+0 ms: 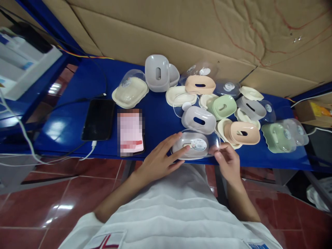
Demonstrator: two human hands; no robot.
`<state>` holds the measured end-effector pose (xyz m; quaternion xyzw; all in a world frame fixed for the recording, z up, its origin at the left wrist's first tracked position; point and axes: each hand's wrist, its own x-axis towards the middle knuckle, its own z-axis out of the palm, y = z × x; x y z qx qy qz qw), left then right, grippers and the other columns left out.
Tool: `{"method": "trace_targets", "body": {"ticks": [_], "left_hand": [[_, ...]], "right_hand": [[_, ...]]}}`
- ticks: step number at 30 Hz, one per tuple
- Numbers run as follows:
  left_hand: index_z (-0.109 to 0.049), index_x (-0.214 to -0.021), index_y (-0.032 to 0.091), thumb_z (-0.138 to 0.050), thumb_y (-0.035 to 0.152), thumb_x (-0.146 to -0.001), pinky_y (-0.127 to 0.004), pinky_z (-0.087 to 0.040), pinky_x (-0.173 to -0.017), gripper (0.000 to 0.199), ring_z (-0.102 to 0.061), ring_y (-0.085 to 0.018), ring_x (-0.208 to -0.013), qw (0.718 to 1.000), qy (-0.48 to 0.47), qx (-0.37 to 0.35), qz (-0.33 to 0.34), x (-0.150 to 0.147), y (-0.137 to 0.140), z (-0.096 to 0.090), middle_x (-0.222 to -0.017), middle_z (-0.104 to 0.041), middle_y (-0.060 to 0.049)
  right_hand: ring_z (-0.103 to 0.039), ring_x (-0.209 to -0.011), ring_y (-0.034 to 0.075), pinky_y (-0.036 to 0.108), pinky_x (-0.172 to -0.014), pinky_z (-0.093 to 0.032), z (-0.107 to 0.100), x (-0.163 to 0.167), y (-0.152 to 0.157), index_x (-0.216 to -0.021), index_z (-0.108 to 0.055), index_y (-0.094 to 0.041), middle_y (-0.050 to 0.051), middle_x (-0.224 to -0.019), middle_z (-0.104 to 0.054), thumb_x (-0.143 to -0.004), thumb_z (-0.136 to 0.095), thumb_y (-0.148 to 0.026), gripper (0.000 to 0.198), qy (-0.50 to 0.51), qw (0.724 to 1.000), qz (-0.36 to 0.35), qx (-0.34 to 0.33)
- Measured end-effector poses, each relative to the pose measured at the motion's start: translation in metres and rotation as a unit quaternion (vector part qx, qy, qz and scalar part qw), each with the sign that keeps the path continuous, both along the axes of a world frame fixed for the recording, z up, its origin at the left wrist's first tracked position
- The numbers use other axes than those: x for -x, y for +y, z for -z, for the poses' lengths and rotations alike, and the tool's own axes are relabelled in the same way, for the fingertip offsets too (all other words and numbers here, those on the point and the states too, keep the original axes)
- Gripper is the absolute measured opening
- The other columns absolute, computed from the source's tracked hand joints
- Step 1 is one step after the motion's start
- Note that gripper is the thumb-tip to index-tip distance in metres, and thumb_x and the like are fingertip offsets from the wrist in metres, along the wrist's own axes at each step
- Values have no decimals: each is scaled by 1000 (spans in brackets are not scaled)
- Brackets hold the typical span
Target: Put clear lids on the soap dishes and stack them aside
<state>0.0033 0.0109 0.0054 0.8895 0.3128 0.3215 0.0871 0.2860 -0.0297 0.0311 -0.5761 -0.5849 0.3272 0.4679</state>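
Observation:
A clear plastic cover (pixel 215 140) with a round printed label sits over a pale, shallow dish (pixel 185 137) at the table's front edge. My left hand (pixel 162 157) lies against the cover's left side, its fingers stretched and spread, one fingertip on top beside the label. At the right end my right hand (pixel 229 160) pinches the cover's rim between thumb and fingers. Right behind the cover stands a grey slotted box (pixel 189 116). A peach slotted box (pixel 249 133) rests on cream pieces close to my right hand.
Further slotted boxes, among them a green one (pixel 225 106) and a peach one (pixel 199 83), crowd the blue table (pixel 155 119). A covered cream dish (pixel 131 91) stands left. Nearer are a black phone (pixel 98 119) on a cable and a phone with blurred screen (pixel 129 133). Cardboard (pixel 155 24) lines the back.

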Motion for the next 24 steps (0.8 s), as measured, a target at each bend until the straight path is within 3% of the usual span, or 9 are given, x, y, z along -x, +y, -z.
{"method": "trace_targets", "body": {"ticks": [3,6,9,11,13,17,24], "left_hand": [[-50,-156,21,-72,27,-102,-56,-56,-117,59,-49,-37,-154,1000,-8,20,0,1,1,-1,-165,-46,-23],[-52,-154,22,-74,29,-101,-57,-56,-117,57,-51,-36,-152,999,-24,26,-7,1,0,0,-161,-49,-22],[-55,-149,21,-75,31,-101,-57,-57,-116,53,-53,-36,-149,999,-34,19,-9,2,0,1,-157,-52,-21],[-56,-145,19,-75,32,-101,-56,-58,-115,50,-54,-35,-147,999,-40,16,-9,2,0,2,-155,-52,-21],[-58,-140,19,-75,35,-100,-55,-59,-114,47,-55,-34,-144,999,-44,13,-15,2,0,1,-151,-54,-20],[-59,-134,19,-75,38,-100,-53,-61,-112,43,-58,-33,-139,999,-44,13,-25,2,1,0,-146,-56,-19],[-58,-135,22,-77,31,-99,-54,-62,-111,42,-59,-33,-140,998,-57,31,-10,5,1,1,-147,-55,-17]], "right_hand": [[-64,-73,17,32,-72,-54,3,-11,-4,-94,-67,-24,1,-84,-71,-101,-70,-45,22,-212,977,-6,-20],[-66,-78,19,35,-75,-56,3,-17,-3,-110,-70,-23,4,-94,-73,-101,-70,-49,27,-300,953,-5,-37],[-70,-116,31,48,-97,-61,3,-16,2,-154,-53,-25,15,-133,-70,-100,-71,-50,62,-316,944,-2,-100],[-53,-149,36,57,-116,-53,3,-12,7,-170,-33,-30,17,-164,-49,-103,-69,-46,77,-326,933,-83,-129],[-33,-163,36,61,-127,-43,4,-6,11,-173,-23,-37,12,-178,-28,-105,-67,-40,82,-346,911,-179,-134],[-24,-167,35,61,-132,-37,8,2,15,-174,-19,-42,5,-183,-16,-103,-70,-31,88,-367,892,-223,-141],[-30,-164,38,64,-128,-42,8,-4,16,-173,-24,-43,10,-179,-27,-98,-77,-27,93,-362,889,-242,-142]]}}
